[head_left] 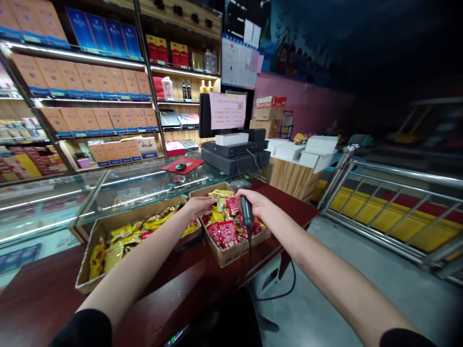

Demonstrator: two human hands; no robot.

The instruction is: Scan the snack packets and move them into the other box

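Note:
My right hand (256, 203) is closed around the handle of a dark barcode scanner (246, 212), whose cord hangs down past the table edge. The scanner is held above a cardboard box (221, 255) of small red snack packets (226, 233) and yellow snack packets (218, 216). Over the left side of that box, my left hand (200, 206) reaches in with fingers stretched out, at the packets; its fingertips are partly blurred. Under my left forearm stands a longer cardboard box (84, 270) with yellow packets (123, 233).
Both boxes rest on a dark red table (162, 299). Behind is a glass display counter (123, 188) with a mouse (180, 166) on a red pad. A monitor (204, 115) bears a paper sign. Boxed goods fill the shelves; a metal railing (398, 176) stands at right.

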